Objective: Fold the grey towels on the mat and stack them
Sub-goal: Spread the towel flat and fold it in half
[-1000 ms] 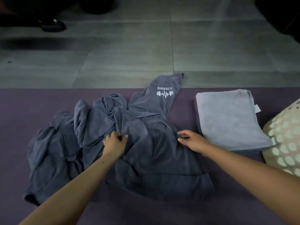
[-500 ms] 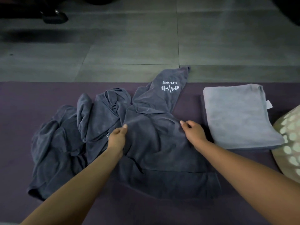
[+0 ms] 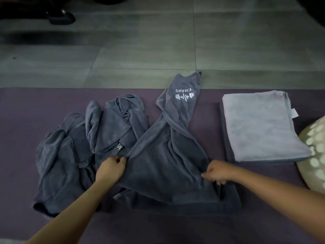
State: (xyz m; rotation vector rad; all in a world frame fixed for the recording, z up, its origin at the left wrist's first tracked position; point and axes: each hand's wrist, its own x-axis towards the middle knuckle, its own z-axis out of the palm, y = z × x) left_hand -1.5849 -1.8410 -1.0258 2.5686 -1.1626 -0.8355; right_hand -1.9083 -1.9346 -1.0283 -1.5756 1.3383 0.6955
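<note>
A dark grey towel (image 3: pixel 168 155) is being held near the middle of the purple mat (image 3: pixel 26 120), its long axis running from the near edge up to the far edge, leaning slightly right. Its far end is narrowed to a twisted strip bearing a white "CHARS" logo (image 3: pixel 184 95), printed upside down as seen from here, and that tip is lying over the mat's far edge onto the floor. The near part is being spread wide, with its soft, matte pile creased in long folds. One edge is being pinched by the left hand (image 3: pixel 110 169), fingers curled around the cloth; the opposite edge is being gripped by the right hand (image 3: pixel 216 171), fingers likewise closed on the fabric.

Just left, touching it, more dark grey towels (image 3: pixel 70 155) are lying crumpled in a rumpled heap. To the right, well apart, a lighter grey towel (image 3: pixel 260 125) is lying folded into a flat rectangle, with a small white tag at its right edge, atop a darker folded layer. At the right margin a rounded, spotted cushion (image 3: pixel 314 155) is being cut off by the frame. Beyond the mat, grey floor tiles (image 3: pixel 140 41) are being shown.
</note>
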